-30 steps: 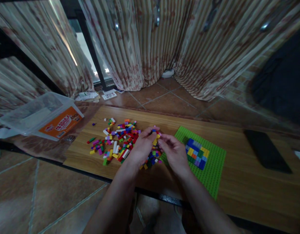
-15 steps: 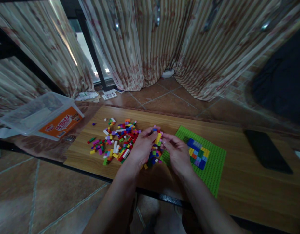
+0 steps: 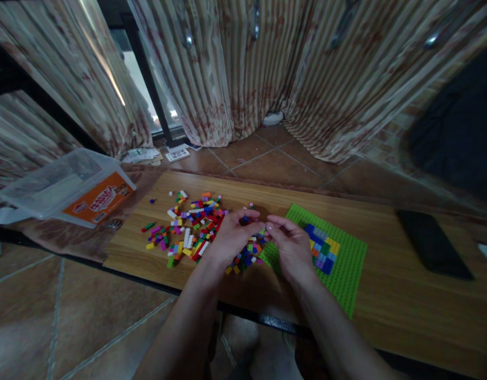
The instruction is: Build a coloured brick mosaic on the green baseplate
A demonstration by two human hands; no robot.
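Brown wood topped the one table [image 3: 418, 311], where the step in hand appeared to be fingering something small above the middle; the next move, as I judged it, called for a light, exact pinch from both sides. One clear box [image 3: 101, 198] with an orange label stood just past the wood's left edge. One green plate [image 3: 346, 279] lay right of the middle, its far corner near the table's far edge; one dark slab [image 3: 433, 245] lay towards the right end. Of two hands, the left hand [image 3: 233, 235] and right hand [image 3: 293, 245] nearly met, their fingers narrowly set; I could not tell what either gripped. One brick patch [image 3: 325, 248] sat on the plate, partly hidden by the right hand. Loose bricks [image 3: 187, 237], too many to count, were strewn over the left half, one blue brick [image 3: 152, 201] apart near the left edge. One lime bit [image 3: 262, 231] showed at the left thumb.
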